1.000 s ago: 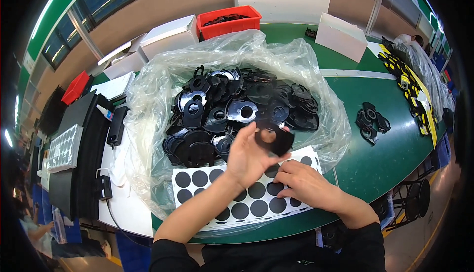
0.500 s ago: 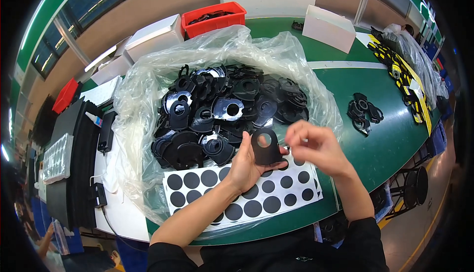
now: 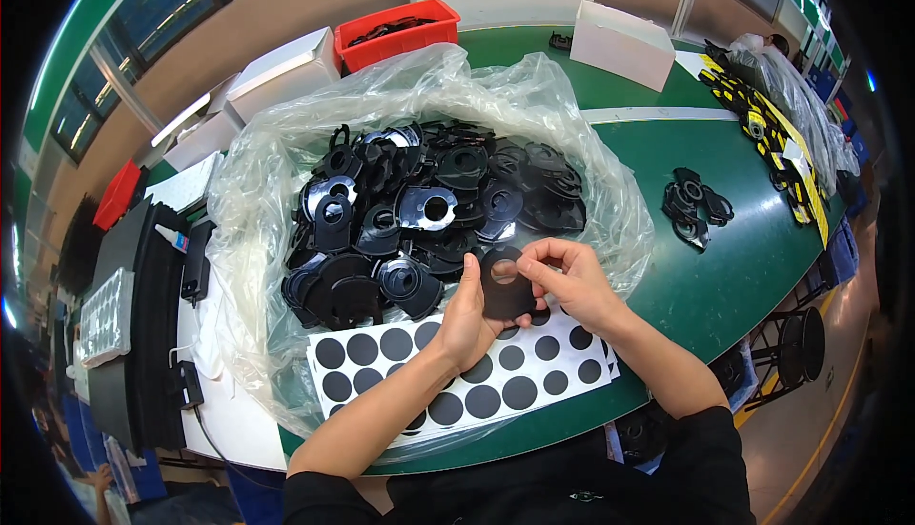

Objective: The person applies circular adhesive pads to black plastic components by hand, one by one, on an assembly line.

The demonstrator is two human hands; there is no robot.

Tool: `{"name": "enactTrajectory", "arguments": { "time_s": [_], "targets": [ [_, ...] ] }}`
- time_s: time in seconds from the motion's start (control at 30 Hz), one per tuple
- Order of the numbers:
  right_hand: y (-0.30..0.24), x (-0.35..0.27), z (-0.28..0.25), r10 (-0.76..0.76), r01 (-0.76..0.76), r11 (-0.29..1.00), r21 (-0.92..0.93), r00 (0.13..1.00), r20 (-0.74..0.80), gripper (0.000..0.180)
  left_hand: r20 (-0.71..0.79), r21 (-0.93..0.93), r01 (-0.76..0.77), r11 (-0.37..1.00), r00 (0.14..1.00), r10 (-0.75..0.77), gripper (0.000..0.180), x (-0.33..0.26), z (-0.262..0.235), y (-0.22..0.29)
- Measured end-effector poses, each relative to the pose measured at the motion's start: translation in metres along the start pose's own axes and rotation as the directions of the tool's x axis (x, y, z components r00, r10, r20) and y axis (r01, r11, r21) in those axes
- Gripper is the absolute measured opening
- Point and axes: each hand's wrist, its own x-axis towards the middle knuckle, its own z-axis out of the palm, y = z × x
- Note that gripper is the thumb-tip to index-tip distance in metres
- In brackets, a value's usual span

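Above the sticker sheets, my left hand (image 3: 465, 328) is closed around the lower left side of a flat black plastic cover (image 3: 507, 301), rounded on top with a round hole through it. My right hand (image 3: 572, 282) pinches thumb and forefinger together at the right rim of that hole. Whatever lies between those fingertips is too small or hidden to make out. Beneath both hands lie white sheets (image 3: 381, 370) carrying rows of round black stickers, larger on the left and smaller on the right. Just beyond, similar glossy black plastic parts (image 3: 419, 215) lie heaped.
A crumpled clear plastic bag (image 3: 257, 144) surrounds the heap. Behind it stand a red bin (image 3: 397, 44) of black parts and white boxes (image 3: 624, 44). Several black parts (image 3: 697, 208) sit on the green table (image 3: 629, 282) at right. A glue bottle (image 3: 172, 236) is at left.
My right hand has come left and down, from beside the cover to its hole rim, and its fingers have closed into a pinch. My left hand still holds the cover; the whole view has shifted slightly.
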Motion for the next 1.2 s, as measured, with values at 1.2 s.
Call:
{"name": "enactTrajectory", "arguments": {
  "time_s": [1.2],
  "targets": [
    [-0.002,0.0,0.003,-0.568,0.448,0.665,-0.598,0.823,-0.015,0.024,-0.067,-0.038,-0.048,0.998,0.997,0.046,0.016,-0.004,0.002,-0.001]
  ]
}}
